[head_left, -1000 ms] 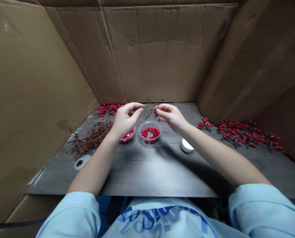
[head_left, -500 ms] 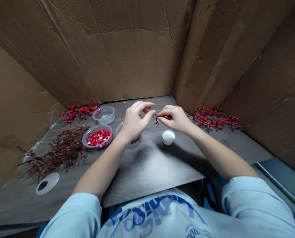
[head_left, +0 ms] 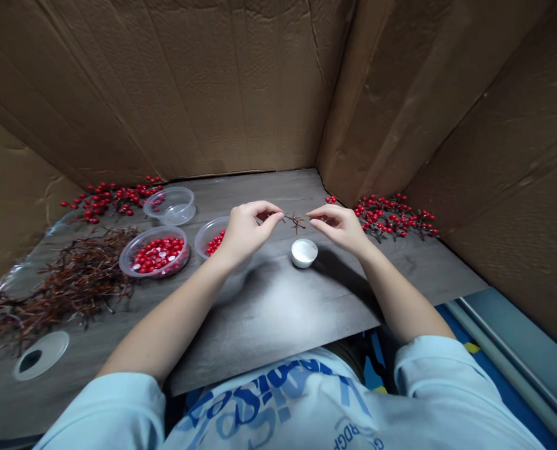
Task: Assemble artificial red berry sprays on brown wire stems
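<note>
The left hand [head_left: 245, 234] appears to pinch the end of a bare brown twig [head_left: 296, 220] held crosswise, its long axis running left to right above the middle of the surface [head_left: 264, 312], while the open right hand [head_left: 335, 228] grasps nothing (its fingertips just beside the twig's free tip).

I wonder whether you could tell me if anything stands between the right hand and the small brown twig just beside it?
Nothing visible does: the narrow gap between the right hand and the twig looks open. The small white cup rests on the table below, outside that gap.
</note>
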`<move>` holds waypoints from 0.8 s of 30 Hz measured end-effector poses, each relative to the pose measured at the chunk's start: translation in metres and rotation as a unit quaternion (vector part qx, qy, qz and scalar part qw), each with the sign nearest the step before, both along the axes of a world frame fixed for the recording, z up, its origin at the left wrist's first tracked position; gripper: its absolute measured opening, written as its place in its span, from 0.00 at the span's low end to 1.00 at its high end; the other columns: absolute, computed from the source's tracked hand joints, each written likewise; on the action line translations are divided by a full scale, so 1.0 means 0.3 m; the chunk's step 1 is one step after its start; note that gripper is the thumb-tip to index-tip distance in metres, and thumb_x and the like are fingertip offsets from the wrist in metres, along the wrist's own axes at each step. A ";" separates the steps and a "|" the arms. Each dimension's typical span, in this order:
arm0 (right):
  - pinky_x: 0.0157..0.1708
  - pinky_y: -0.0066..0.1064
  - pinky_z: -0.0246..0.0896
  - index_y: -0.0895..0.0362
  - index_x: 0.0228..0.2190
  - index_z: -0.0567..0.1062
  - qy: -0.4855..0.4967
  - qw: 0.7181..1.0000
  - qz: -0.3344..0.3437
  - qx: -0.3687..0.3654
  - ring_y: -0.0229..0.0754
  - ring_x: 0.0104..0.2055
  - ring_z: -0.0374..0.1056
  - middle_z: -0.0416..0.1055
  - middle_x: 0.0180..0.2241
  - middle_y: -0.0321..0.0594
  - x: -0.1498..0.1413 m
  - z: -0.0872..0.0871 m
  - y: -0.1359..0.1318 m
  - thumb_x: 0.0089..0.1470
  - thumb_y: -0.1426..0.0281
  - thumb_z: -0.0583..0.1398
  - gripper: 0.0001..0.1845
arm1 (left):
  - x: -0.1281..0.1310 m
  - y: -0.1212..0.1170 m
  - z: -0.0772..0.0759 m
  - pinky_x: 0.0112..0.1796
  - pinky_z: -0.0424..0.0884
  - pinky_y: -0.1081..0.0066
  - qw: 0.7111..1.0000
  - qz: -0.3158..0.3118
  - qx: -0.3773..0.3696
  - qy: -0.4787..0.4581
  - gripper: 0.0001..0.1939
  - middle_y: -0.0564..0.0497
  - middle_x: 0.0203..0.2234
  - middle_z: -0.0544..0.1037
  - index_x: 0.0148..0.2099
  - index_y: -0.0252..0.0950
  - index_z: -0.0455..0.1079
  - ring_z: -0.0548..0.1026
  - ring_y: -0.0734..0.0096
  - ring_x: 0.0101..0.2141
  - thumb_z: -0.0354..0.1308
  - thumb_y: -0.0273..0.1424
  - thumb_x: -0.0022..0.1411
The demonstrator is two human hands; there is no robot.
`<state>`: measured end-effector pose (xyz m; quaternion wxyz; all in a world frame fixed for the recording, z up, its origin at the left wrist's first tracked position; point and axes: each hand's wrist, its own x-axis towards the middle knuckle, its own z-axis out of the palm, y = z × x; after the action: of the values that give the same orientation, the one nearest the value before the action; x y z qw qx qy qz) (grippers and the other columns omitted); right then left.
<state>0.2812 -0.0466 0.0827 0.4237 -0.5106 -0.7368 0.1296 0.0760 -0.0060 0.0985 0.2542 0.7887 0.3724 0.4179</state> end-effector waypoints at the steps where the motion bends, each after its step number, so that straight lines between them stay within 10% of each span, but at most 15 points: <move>1: 0.26 0.25 0.61 0.59 0.34 0.76 0.005 1.000 0.005 -0.019 0.36 0.31 0.68 0.74 0.33 0.43 0.009 -0.014 -0.001 0.49 0.67 0.59 0.11 | 0.002 0.005 -0.007 0.31 0.68 0.74 1.000 -0.003 -0.020 -0.011 0.09 0.50 0.26 0.78 0.31 0.34 0.74 0.73 0.73 0.27 0.55 0.33 0.53; 16: 0.34 0.27 0.59 0.59 0.34 0.76 -0.147 0.975 0.158 -0.049 0.37 0.33 0.66 0.72 0.31 0.43 0.042 -0.056 -0.008 0.50 0.76 0.55 0.11 | 0.020 -0.002 -0.073 0.32 0.68 0.72 0.995 -0.067 -0.024 0.069 0.09 0.50 0.28 0.78 0.32 0.35 0.73 0.73 0.72 0.28 0.54 0.33 0.53; 24: 0.32 0.25 0.53 0.57 0.36 0.76 -0.267 0.953 0.117 -0.079 0.37 0.34 0.66 0.71 0.33 0.42 0.037 -0.068 -0.023 0.52 0.76 0.53 0.14 | 0.034 -0.004 -0.102 0.32 0.67 0.72 0.992 -0.080 -0.005 0.097 0.08 0.51 0.27 0.77 0.31 0.35 0.73 0.72 0.72 0.28 0.55 0.32 0.54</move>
<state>0.2922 -0.0536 0.0623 0.1513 -0.4685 -0.8652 0.0952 0.0862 -0.0074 0.0679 0.2531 0.8515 0.3332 0.3159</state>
